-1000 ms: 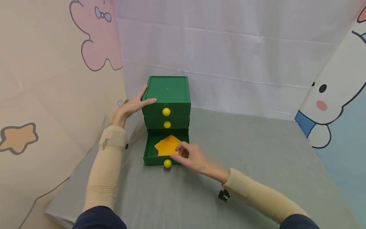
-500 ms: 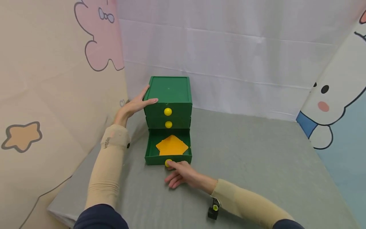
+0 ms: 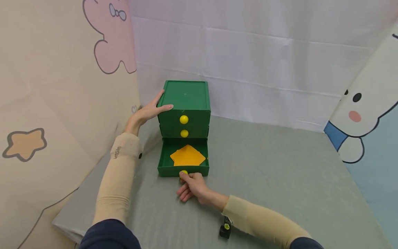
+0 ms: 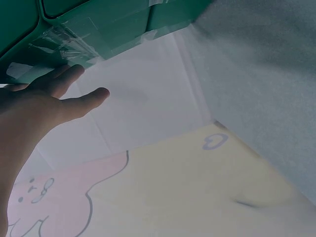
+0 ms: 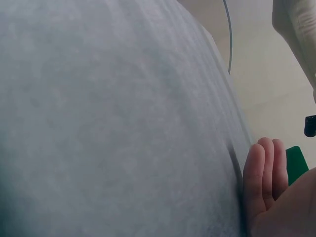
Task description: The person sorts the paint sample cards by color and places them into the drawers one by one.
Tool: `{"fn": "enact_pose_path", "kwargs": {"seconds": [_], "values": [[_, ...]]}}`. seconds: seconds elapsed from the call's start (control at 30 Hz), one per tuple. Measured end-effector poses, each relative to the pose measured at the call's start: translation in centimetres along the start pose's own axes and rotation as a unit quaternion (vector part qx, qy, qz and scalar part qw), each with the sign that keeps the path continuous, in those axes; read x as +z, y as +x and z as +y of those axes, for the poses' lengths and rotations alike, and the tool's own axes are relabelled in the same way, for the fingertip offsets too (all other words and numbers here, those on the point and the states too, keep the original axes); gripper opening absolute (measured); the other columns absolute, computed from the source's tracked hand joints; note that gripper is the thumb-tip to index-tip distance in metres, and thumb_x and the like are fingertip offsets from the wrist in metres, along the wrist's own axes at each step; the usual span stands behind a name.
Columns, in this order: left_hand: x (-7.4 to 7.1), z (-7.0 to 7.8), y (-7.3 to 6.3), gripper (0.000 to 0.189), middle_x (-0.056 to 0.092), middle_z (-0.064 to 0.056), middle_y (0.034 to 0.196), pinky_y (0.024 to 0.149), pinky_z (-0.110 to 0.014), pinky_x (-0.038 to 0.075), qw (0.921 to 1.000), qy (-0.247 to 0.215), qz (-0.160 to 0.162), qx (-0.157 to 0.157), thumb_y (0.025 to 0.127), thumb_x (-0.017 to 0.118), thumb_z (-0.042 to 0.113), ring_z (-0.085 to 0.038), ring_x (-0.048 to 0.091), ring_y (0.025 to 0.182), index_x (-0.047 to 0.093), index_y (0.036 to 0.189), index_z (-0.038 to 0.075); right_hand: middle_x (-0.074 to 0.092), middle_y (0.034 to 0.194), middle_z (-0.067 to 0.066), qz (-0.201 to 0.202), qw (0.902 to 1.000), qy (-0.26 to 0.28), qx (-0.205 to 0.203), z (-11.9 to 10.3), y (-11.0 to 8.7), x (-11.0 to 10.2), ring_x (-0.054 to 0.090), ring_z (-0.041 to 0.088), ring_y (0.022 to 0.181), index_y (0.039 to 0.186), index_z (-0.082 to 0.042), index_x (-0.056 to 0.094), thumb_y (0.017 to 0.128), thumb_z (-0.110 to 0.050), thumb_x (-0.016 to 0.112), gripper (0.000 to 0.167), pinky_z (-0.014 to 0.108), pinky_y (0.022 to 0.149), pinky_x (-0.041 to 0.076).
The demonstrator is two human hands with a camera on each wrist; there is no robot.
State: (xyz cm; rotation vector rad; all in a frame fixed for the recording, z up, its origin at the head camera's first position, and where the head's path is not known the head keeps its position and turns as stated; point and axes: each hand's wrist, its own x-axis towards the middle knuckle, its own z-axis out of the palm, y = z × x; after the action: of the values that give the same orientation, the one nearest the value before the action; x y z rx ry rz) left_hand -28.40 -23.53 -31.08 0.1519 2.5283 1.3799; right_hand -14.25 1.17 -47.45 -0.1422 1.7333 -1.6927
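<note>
A green cabinet [image 3: 186,95] of stacked drawers stands on the table, with a yellow ball knob on each front. Its bottom drawer [image 3: 164,170] is pulled out and holds flat orange star-shaped pieces [image 3: 188,156]. My left hand [image 3: 148,112] rests on the cabinet's left side, fingers straight, thumb over the top front edge. In the left wrist view that hand [image 4: 47,103] lies against the taped side. With thumb and forefinger my right hand [image 3: 196,186] pinches the bottom drawer's knob [image 3: 184,173]; its other fingers [image 5: 266,168] extend loosely below.
A grey cloth covers the table [image 3: 273,166]. Behind the cabinet hangs a white curtain [image 3: 242,62]. A printed cloth wall [image 3: 62,86] closes in the left side, another [image 3: 354,124] the right. The table's edge shows at lower left.
My right hand has come away from the orange pieces, down to the bottom drawer's knob, and taken hold of it. The left hand stays on the cabinet. The drawer remains out.
</note>
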Motion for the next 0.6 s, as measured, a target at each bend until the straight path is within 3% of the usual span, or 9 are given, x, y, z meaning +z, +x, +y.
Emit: {"fn": "enact_pose_path", "kwargs": {"seconds": [0.2,0.43,0.6], "values": [[0.1,-1.1,0.9,0.094,-0.019,0.003,0.162,0.118,-0.063,0.000,1.0000,-0.003,0.004,0.001,0.094,0.055,0.046,-0.027,-0.013,0.151,-0.014,0.155,0.029,0.072,0.073,0.020,0.017,0.9997,-0.013,-0.015,0.0,0.1,0.2,0.065,0.016,0.047,0.108,0.008,0.058,0.099,-0.044,0.050,0.053,0.036,0.050,0.057],[0.0,-3.4,2.4,0.095,-0.017,0.013,0.161,0.119,-0.063,0.002,0.9998,0.005,0.020,0.000,0.089,0.056,0.060,-0.022,-0.011,0.151,-0.013,0.152,0.042,0.072,0.074,0.023,0.030,0.9990,-0.022,-0.024,-0.2,0.7,0.0,0.065,0.017,0.047,0.107,0.008,0.058,0.099,-0.044,0.049,0.054,0.036,0.051,0.057],[0.0,-3.3,2.3,0.095,-0.018,0.010,0.162,0.118,-0.064,0.002,0.9998,0.002,0.017,0.000,0.090,0.056,0.058,-0.024,-0.011,0.151,-0.013,0.152,0.040,0.071,0.070,0.019,0.035,0.9989,-0.022,-0.022,-0.4,1.3,-0.2,0.065,0.017,0.046,0.105,0.008,0.058,0.099,-0.043,0.050,0.053,0.037,0.051,0.057]]}}
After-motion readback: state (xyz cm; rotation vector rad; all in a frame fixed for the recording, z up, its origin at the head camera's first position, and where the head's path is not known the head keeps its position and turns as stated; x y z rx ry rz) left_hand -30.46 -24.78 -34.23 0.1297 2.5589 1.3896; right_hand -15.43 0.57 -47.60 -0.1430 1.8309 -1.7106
